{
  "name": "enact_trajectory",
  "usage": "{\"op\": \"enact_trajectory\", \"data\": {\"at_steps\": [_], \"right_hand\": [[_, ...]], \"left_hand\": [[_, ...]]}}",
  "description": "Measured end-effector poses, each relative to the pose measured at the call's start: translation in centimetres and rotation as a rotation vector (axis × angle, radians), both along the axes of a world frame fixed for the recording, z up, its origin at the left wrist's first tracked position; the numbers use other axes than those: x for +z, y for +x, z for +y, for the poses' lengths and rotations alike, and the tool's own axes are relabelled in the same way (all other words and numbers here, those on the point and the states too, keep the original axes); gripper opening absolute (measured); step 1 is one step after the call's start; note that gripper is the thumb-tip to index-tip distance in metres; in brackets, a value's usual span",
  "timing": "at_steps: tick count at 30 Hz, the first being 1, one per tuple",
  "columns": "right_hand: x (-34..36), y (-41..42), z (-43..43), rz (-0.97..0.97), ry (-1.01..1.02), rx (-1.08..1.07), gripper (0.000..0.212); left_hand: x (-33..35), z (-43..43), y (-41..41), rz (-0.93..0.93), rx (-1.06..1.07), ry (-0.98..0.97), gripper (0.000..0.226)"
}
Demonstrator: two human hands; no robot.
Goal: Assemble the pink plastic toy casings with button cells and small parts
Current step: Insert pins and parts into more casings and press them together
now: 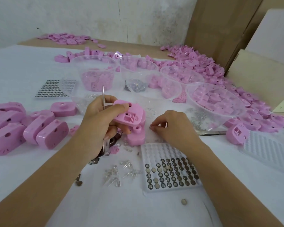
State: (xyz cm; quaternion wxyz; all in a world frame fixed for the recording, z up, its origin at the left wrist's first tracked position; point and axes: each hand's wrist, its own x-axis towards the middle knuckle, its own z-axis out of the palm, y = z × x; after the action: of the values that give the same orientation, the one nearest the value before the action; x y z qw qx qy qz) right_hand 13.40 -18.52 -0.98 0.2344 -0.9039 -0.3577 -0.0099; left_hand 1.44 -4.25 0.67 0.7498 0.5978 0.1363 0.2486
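The left hand [102,118] curls round an open casing [129,115], cavity up so parts can drop in. A screwdriver [103,99] is tucked under the same fingers, kept ready, I'd guess. Just beside it, the right hand [172,126] is down at the table [23,161], fingertips [154,126] pinching a tiny grey part [150,127]. The cell tray [159,149] lies near, partly emptied. Behind are clear bowls: the right bowl [189,99] holds casing halves, the left bowl [77,69] pink bits, the middle bowl [147,94] metal pieces.
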Motion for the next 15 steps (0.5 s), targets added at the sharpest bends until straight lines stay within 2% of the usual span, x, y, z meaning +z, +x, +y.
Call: {"op": "enact_trajectory", "data": {"at_steps": [10, 12, 15], "right_hand": [[0.3, -0.6, 0.2, -0.001, 0.101, 0.024, 0.009], [0.9, -1.0, -0.2, 0.088, 0.310, -0.009, 0.015], [2.2, -1.8, -0.6, 0.397, 0.727, 0.083, 0.021]], "left_hand": [[0.2, -0.6, -0.1, 0.038, -0.032, 0.050, 0.013], [0.3, -0.7, -0.2, 0.025, -0.050, 0.072, 0.014], [0.4, -0.8, -0.3, 0.009, -0.060, 0.091, 0.022]]}}
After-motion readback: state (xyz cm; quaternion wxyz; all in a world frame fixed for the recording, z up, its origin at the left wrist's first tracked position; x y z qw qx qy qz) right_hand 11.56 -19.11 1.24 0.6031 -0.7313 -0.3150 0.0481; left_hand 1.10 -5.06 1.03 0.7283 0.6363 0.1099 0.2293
